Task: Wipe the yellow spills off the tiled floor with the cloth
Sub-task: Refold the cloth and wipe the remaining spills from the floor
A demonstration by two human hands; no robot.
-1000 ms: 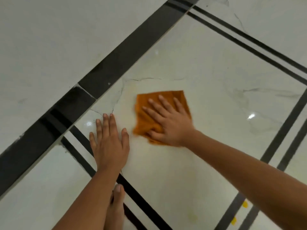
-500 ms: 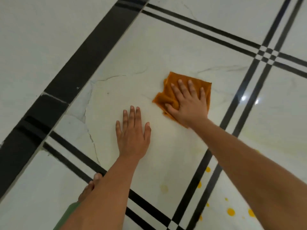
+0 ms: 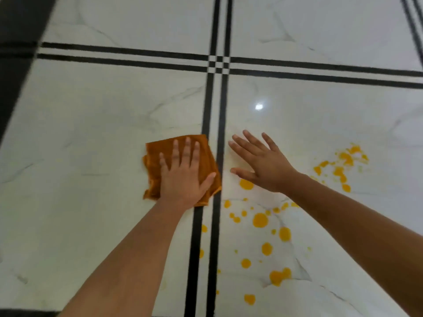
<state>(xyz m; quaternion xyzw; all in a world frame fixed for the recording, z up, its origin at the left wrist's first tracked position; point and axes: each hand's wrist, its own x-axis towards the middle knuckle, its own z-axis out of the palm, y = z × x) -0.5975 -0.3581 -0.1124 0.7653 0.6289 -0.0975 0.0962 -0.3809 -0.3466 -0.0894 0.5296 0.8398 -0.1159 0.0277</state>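
Note:
An orange cloth [image 3: 155, 156] lies flat on the white marble tile, just left of a double black line [image 3: 215, 106]. My left hand [image 3: 183, 177] presses down on the cloth with fingers spread. My right hand [image 3: 263, 163] hovers flat over the tile right of the line, fingers apart and holding nothing. Yellow spills [image 3: 260, 220] dot the floor below and under my right wrist, several of them running toward the bottom edge. A second yellow cluster [image 3: 343, 161] lies farther right.
The floor is glossy white tile [image 3: 91, 110] crossed by paired black lines that meet at a junction [image 3: 218, 64] ahead. A wide dark band [image 3: 13, 65] runs along the far left. A light glare spot [image 3: 258, 107] shows ahead of my right hand.
The cloth passed from my right hand to my left hand. The view swung right, bringing the yellow spills into sight, and my right hand lifted off the cloth.

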